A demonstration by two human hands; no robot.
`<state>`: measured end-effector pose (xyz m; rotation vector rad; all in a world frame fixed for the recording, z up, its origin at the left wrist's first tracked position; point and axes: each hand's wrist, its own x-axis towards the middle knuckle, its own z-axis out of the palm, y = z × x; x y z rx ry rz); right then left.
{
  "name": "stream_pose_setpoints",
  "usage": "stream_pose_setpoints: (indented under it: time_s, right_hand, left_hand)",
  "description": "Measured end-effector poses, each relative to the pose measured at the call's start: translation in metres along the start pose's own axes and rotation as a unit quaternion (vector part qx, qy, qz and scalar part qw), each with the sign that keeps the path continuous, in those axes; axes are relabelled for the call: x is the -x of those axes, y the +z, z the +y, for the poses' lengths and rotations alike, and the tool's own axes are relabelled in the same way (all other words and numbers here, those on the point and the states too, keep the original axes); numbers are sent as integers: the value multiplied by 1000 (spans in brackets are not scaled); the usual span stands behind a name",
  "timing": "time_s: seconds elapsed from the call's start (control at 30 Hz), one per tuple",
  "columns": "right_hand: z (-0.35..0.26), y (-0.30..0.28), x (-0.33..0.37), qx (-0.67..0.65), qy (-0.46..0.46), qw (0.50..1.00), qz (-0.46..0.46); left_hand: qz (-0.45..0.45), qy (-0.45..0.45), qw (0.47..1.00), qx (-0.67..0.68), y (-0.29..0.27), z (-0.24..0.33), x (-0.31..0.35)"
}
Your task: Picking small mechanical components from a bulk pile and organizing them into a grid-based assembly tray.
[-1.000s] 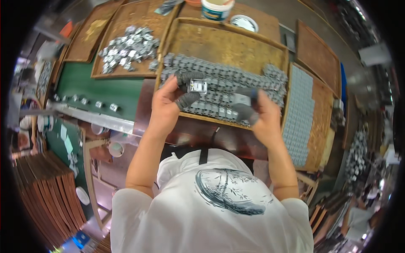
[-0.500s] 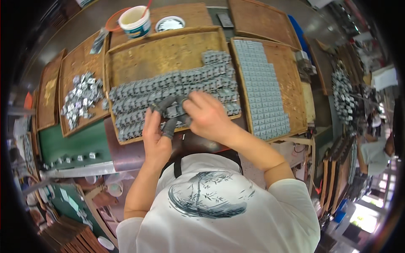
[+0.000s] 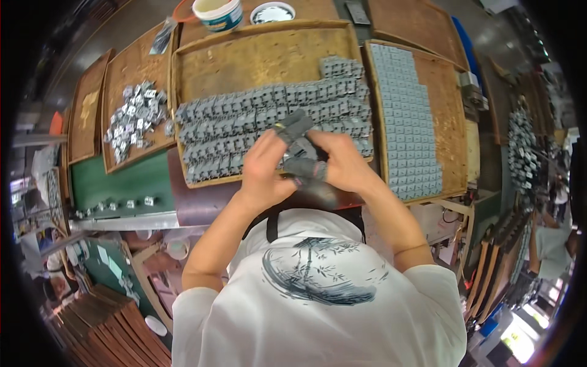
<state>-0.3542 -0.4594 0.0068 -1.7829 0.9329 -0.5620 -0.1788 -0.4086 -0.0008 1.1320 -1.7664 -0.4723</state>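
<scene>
In front of my chest my two hands meet over the near edge of a wooden tray (image 3: 244, 59). Dark grey covers wrap the thumb and finger of my left hand (image 3: 268, 166), which pinch a small grey metal part (image 3: 301, 148). My right hand (image 3: 345, 162) closes on the same part from the right; its lower fingers are blurred. Beneath and beyond the hands, rows of similar grey parts (image 3: 235, 104) fill the near portion of the tray. Fingers hide much of the held piece.
At right, another tray (image 3: 449, 140) bears neat rows of light grey blocks (image 3: 403, 116). Loose shiny metal pieces (image 3: 137, 116) lie heaped in a left tray. A white bucket (image 3: 218, 15) and a white bowl (image 3: 273, 12) stand behind. Several small pieces sit on the green surface (image 3: 98, 177).
The view has shifted, so the trays appear further right and higher. My hands have drawn nearer my body, and the right has turned, with its fingers now lower around the part.
</scene>
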Motion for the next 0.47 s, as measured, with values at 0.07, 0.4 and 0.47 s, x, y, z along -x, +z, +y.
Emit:
stream_pose_setpoints:
  time_s: [0.07, 0.4, 0.47]
  right_hand:
    - [4, 1, 1, 1, -29, 999, 23]
    - [15, -21, 2, 54, -110, 992, 19]
    - [17, -22, 2, 61, -101, 992, 38]
  left_hand:
    - [7, 3, 1000, -11, 5, -1, 2]
    - [-31, 30, 998, 43, 13, -1, -20]
    - [-42, 18, 999, 21, 14, 3, -22]
